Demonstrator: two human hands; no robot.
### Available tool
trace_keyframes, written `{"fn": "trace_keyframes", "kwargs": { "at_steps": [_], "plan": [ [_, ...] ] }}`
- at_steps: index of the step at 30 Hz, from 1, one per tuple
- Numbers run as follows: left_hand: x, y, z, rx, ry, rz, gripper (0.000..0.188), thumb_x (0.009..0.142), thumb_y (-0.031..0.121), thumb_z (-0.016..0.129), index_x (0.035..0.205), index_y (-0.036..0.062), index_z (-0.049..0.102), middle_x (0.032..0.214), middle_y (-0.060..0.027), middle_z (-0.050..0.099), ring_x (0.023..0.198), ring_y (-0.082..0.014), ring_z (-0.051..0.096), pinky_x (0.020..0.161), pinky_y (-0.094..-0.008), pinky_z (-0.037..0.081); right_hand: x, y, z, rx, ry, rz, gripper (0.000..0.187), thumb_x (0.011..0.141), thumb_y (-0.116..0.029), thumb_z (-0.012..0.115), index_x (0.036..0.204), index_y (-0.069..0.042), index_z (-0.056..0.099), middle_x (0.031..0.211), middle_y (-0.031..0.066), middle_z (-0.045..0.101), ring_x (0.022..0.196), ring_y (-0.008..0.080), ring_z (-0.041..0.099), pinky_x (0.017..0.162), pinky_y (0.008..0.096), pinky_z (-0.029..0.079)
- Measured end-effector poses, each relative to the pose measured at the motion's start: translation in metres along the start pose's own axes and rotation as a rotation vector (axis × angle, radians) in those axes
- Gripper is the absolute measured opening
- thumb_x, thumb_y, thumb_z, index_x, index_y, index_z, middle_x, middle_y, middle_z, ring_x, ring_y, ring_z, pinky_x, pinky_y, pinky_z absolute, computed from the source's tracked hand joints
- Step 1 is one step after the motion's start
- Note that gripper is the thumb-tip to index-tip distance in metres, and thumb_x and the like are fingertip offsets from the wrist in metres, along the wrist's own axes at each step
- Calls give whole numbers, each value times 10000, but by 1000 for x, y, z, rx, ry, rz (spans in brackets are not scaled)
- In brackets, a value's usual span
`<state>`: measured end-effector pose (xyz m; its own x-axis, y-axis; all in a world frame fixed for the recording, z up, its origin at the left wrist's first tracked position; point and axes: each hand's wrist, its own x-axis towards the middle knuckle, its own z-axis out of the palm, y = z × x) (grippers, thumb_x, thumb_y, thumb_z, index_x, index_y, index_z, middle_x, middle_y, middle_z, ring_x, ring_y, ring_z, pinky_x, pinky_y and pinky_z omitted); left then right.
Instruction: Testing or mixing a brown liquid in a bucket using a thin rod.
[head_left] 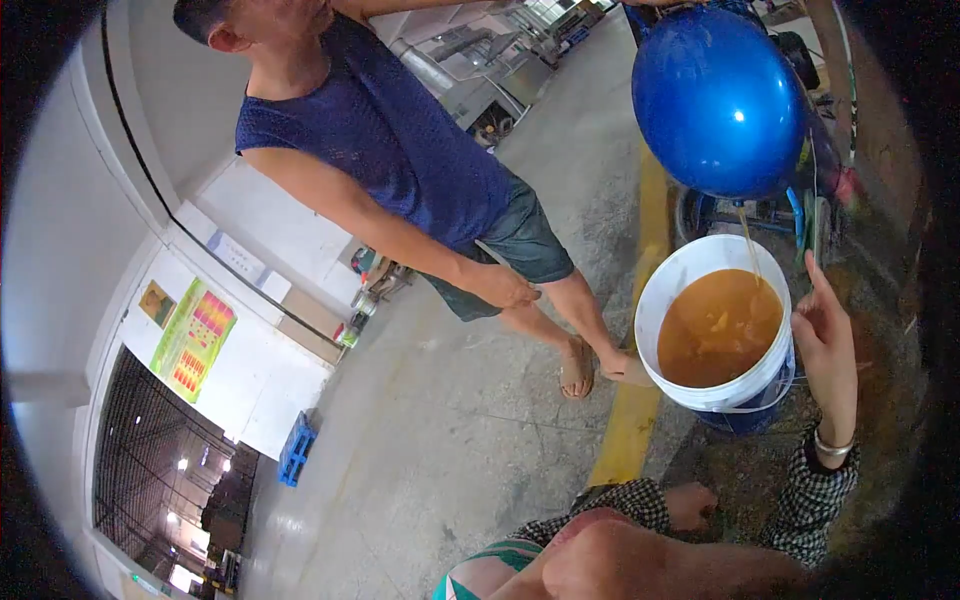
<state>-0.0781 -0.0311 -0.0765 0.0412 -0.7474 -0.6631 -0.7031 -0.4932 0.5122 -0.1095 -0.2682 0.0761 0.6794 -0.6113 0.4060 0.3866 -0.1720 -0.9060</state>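
Observation:
A white bucket [655, 320] stands on the floor, holding cloudy orange-brown liquid [715, 340]. Thin liquid runs into it from the underside of a shiny blue rounded tank [715, 110] above. Close to the bucket's right rim, my right hand [828, 345] is raised with its index finger stretched up and thumb apart; I see nothing in it, and its other fingers are partly hidden. Below the bucket, my left hand [690, 507] is curled closed, with no object visible in it. Both my sleeves are black-and-white checked.
A person in a navy sleeveless top [400, 150] stands left of the bucket, one foot near its base. A yellow floor stripe [625, 440] runs beside it. Wheeled metal framing [700, 215] sits under the tank. A blue pallet [297, 450] leans at the far wall.

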Motion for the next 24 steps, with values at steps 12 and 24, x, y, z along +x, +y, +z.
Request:
{"fn": "trace_keyframes", "kwargs": {
  "at_steps": [12,24],
  "plan": [
    [-3,-6,6,-86,32,-39,345,682,200,631,949,5,532,909,-203,554,910,-370,519,783,-452,423,-2,-24,6,114,53,113,576,810,56,322,1356,-109,241,1043,41,501,474,30,401,364,166,338],
    [-6,0,2,-107,60,9,370,664,180,644,979,9,551,894,-206,580,884,-364,547,757,-455,435,4,1,3,146,109,43,586,782,59,299,1343,-111,283,1014,41,518,446,24,392,343,166,322]
  ]
}}
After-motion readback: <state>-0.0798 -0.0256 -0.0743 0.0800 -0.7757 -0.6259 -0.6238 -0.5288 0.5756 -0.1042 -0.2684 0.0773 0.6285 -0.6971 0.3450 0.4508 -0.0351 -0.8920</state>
